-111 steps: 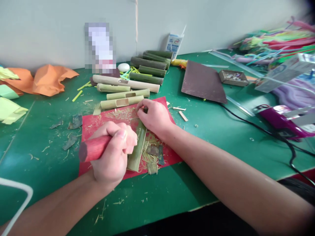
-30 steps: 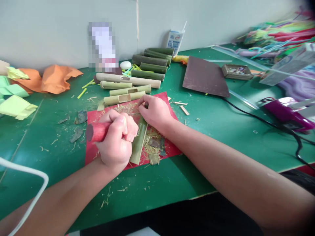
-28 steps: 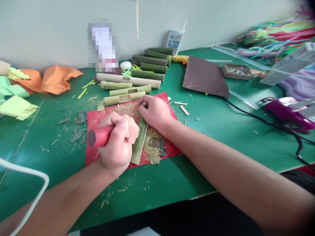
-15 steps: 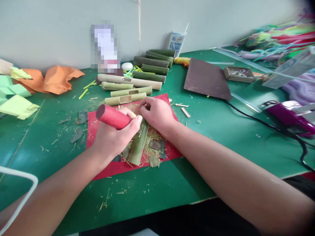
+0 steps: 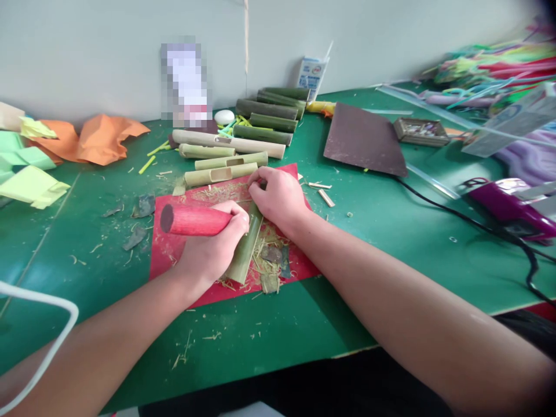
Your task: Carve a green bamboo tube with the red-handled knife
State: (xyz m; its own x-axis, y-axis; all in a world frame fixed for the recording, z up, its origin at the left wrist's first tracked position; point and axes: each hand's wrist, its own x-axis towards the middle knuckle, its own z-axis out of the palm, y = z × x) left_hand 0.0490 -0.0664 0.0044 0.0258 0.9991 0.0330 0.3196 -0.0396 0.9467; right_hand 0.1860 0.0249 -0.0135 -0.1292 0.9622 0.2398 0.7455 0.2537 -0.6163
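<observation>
My left hand (image 5: 219, 240) is closed around the thick red wooden handle (image 5: 197, 220) of a tool, the butt pointing left. Its working end is hidden by my fingers, close over a green split bamboo piece (image 5: 245, 255). That piece lies lengthwise on a red sheet (image 5: 171, 252), its near end towards me. At its far end my right hand (image 5: 280, 194) is closed on it, thumb and fingers curled round. Bamboo shavings (image 5: 259, 260) and dark peeled bits (image 5: 270, 282) are strewn over the sheet beside it.
Several cut bamboo tubes (image 5: 234, 174) lie in rows behind the sheet. Orange paper (image 5: 102, 139) is at the left. A dark board (image 5: 365, 139), a small box (image 5: 421, 132), a purple device (image 5: 515, 205) and a black cable (image 5: 460, 214) are at the right. A white wire (image 5: 69, 330) crosses the lower left.
My left hand has shifted slightly to the right, and the red handle has tipped lower, nearer level. The right hand stays on the far end of the bamboo.
</observation>
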